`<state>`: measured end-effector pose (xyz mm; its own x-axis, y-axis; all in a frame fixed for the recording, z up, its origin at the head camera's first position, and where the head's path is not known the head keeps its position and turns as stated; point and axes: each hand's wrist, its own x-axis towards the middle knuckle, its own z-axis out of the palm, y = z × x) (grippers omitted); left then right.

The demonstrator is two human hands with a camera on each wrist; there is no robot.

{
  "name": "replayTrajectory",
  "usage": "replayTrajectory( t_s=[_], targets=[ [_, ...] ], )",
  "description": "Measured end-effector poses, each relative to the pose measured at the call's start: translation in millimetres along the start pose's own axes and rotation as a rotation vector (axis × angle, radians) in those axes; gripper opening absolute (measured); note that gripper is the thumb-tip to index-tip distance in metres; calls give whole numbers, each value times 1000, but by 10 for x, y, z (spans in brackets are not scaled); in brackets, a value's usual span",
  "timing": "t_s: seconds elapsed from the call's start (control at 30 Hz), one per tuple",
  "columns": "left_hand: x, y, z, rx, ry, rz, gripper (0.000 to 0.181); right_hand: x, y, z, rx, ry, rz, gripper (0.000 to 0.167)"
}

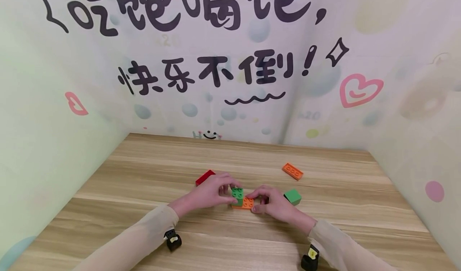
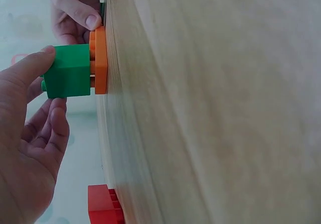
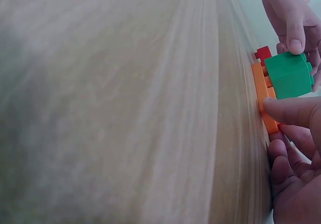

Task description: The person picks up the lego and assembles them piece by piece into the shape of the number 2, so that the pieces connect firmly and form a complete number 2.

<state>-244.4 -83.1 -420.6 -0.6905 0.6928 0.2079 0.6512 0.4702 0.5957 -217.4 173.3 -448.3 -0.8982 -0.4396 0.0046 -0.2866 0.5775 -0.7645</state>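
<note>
My left hand point(image 1: 212, 191) pinches a green block point(image 1: 237, 199) between thumb and fingers, studs facing up. The block stands over the left part of an orange plate point(image 1: 248, 202) lying on the table; in the left wrist view a thin gap shows between green block point(image 2: 71, 71) and orange plate point(image 2: 101, 63). My right hand point(image 1: 275, 205) holds the plate's right end, its thumb point(image 3: 286, 111) on the near side. Studs show on the plate's uncovered right part.
A red block point(image 1: 205, 177) lies behind my left hand. Another green block point(image 1: 293, 197) rests just behind my right hand, and a second orange plate point(image 1: 293, 171) lies farther back. A printed cloth wall stands behind the wooden table point(image 1: 230, 243).
</note>
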Motion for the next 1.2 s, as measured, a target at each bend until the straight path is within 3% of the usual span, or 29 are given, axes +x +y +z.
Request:
replayTrajectory(
  t_s=[0.27, 0.8, 1.2],
  targets=[
    [-33, -72, -9, -70, -24, 28, 37, 5, 11, 0, 9, -5, 0, 31],
    [-51, -56, -24, -107, -41, -7, 32, 12, 24, 7, 13, -8, -7, 30],
    [14, -20, -72, -138, -79, -62, 30, -5, -8, -9, 15, -5, 8, 30]
  ],
)
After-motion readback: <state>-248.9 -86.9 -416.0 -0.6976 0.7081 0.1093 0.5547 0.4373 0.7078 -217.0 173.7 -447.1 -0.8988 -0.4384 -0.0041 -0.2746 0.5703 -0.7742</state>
